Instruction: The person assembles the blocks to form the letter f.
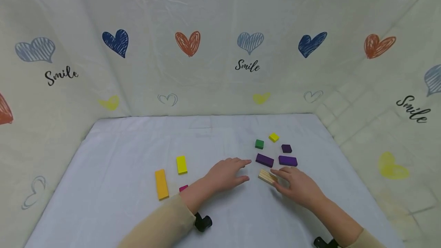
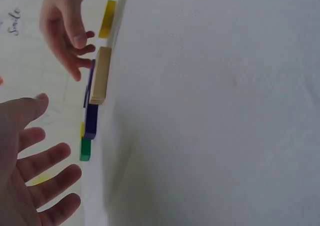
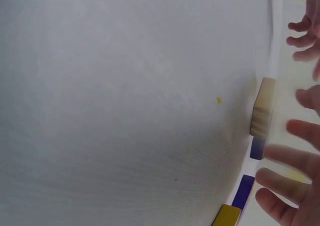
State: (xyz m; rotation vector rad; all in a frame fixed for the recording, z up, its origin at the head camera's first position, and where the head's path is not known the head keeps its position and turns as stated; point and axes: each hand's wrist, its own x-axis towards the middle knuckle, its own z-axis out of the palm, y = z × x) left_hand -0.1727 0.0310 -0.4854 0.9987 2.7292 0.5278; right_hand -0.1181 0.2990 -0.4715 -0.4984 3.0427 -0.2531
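Observation:
My left hand (image 1: 227, 174) reaches over the table with its fingers extended, holding nothing. In the left wrist view its fingers (image 2: 52, 161) are spread apart. My right hand (image 1: 301, 186) is at the right end of a plain wooden block (image 1: 265, 177), with thumb and fingers apart. In the right wrist view the fingers (image 3: 295, 158) stand spread beside that block, not closed round it. Two long purple blocks (image 1: 264, 160) lie just beyond the wooden one. A yellow block (image 3: 227, 216) near the right hand is hidden by it in the head view.
Farther back are a green block (image 1: 259, 144), a small yellow block (image 1: 273, 137) and a short dark purple block (image 1: 286, 148). At left lie an orange block (image 1: 162, 184), a yellow block (image 1: 181, 165) and a pink block (image 1: 183, 188), partly covered by the left forearm.

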